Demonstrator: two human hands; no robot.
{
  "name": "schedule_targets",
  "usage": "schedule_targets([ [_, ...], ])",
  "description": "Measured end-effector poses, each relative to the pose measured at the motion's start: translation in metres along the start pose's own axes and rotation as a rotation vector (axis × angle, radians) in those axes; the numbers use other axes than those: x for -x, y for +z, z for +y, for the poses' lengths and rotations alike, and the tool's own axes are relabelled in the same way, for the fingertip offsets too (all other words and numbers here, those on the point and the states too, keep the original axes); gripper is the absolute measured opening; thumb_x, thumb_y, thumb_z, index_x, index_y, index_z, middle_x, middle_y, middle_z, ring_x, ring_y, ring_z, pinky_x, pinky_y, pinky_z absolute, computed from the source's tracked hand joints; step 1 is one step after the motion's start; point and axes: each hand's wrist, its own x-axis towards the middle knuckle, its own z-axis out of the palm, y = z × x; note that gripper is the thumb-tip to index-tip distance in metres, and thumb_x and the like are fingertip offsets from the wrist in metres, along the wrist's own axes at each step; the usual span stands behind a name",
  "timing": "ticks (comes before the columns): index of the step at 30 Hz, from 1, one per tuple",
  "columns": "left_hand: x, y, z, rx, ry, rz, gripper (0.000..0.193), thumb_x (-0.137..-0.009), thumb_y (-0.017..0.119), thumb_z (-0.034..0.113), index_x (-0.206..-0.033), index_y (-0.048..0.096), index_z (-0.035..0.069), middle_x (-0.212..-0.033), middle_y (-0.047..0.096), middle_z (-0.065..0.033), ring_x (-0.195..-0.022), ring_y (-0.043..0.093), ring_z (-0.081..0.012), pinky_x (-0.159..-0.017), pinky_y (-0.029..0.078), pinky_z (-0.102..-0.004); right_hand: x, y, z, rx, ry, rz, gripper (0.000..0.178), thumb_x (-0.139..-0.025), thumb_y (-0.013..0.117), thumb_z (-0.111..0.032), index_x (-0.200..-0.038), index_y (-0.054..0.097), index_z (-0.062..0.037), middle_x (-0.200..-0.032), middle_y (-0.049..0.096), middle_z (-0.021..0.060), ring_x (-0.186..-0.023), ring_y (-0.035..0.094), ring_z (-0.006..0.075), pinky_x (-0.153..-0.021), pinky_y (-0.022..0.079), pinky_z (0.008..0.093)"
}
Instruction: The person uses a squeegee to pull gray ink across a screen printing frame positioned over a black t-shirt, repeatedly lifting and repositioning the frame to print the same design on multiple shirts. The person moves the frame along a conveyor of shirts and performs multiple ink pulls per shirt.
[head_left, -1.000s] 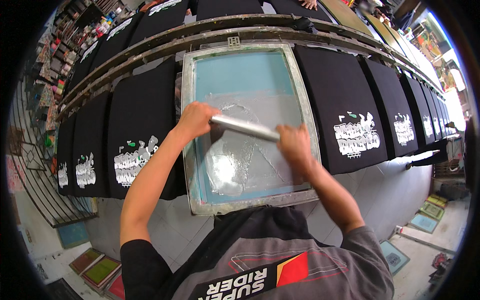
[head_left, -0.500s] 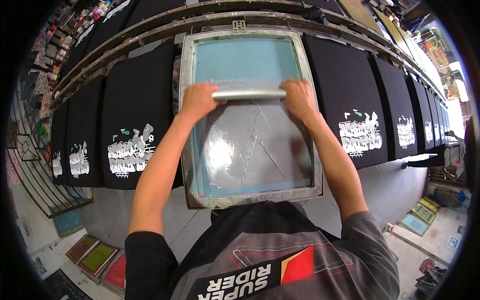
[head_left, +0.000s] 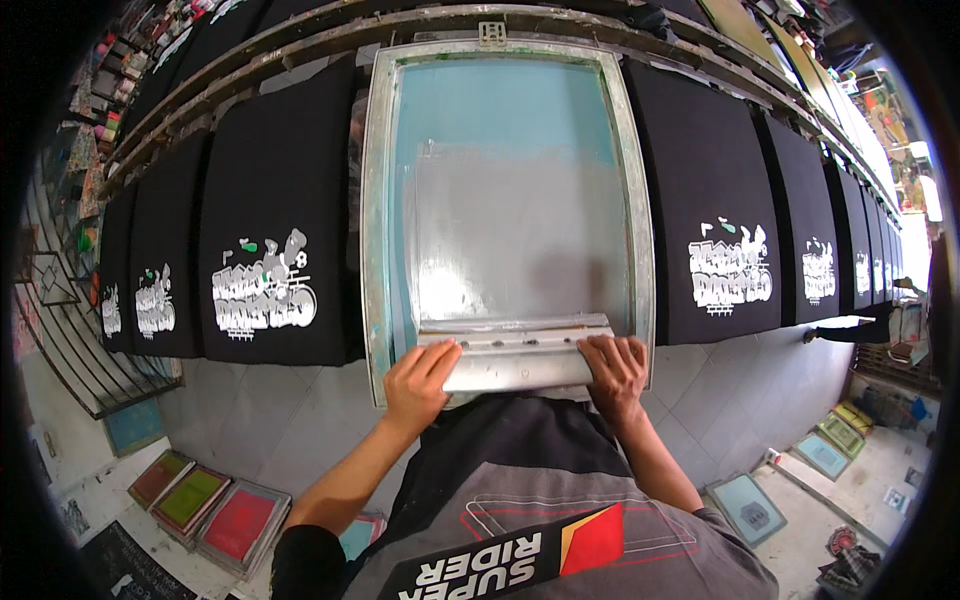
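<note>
A wide metal squeegee [head_left: 522, 372] lies across the near end of a silk-screen frame [head_left: 640, 200]. My left hand [head_left: 420, 384] is closed around its left end and my right hand [head_left: 615, 376] around its right end. Its blade edge rests on the mesh, and its broad face tilts back toward me. Over the blue-green mesh [head_left: 500, 95] spreads a smooth, shiny layer of grey ink [head_left: 510, 215], with blue showing at the far end and along the left. What lies under the screen is hidden.
Black shirts [head_left: 272, 170] with white and grey prints lie on boards left and right of the screen. A long rail [head_left: 300, 60] runs behind them. Framed screens [head_left: 235, 525] stand on the floor at lower left, and another screen [head_left: 748, 508] at lower right.
Both hands have drawn the squeegee from the mesh's upper part down to the near end, tilting it back. The streaky ink ridges are now a smooth grey layer.
</note>
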Motion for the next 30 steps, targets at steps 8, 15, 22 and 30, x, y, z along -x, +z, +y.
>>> schedule_targets([
  [8, 0.026, -0.026, 0.015, 0.071, -0.038, -0.108, 0.044, -0.073, 0.073, -0.002, -0.115, 0.083, 0.006, -0.117, 0.081, -0.0054, -0.101, 0.074, -0.0241, -0.082, 0.061, -0.0374, 0.017, -0.030, -0.019, -0.007, 0.039, -0.130, 0.028, -0.084, 0.069, -0.012, -0.110, 0.080, -0.0126, -0.104, 0.074, 0.0013, -0.097, 0.070, 0.0202, -0.098, 0.047, 0.0421],
  [15, 0.016, 0.001, 0.001, 0.006, 0.005, 0.004, 0.040, -0.077, 0.069, -0.002, -0.112, 0.084, 0.006, -0.116, 0.082, -0.0055, -0.105, 0.076, -0.0250, -0.090, 0.062, -0.0369, 0.022, 0.008, -0.009, 0.028, 0.022, -0.020, 0.031, -0.083, 0.068, -0.011, -0.111, 0.080, -0.0092, -0.112, 0.078, 0.0055, -0.103, 0.074, 0.0233, -0.089, 0.052, 0.0416],
  [22, -0.057, 0.025, -0.043, -0.034, 0.036, 0.079, 0.041, -0.076, 0.072, -0.004, -0.114, 0.083, 0.006, -0.114, 0.082, -0.0060, -0.100, 0.077, -0.0260, -0.083, 0.063, -0.0368, -0.065, 0.035, 0.039, -0.002, -0.058, 0.000, 0.035, -0.076, 0.067, -0.004, -0.109, 0.079, -0.0047, -0.102, 0.074, 0.0071, -0.092, 0.070, 0.0258, -0.088, 0.052, 0.0427],
  [30, -0.199, 0.031, -0.123, -0.169, -0.026, -0.160, 0.029, -0.079, 0.086, 0.021, -0.107, 0.086, 0.012, -0.097, 0.082, -0.0115, -0.089, 0.076, -0.0331, -0.076, 0.061, -0.0478, -0.209, 0.053, 0.112, 0.144, -0.073, -0.206, 0.038, -0.077, 0.082, -0.013, -0.115, 0.079, -0.0138, -0.117, 0.076, 0.0137, -0.110, 0.072, 0.0341, -0.102, 0.052, 0.0495],
])
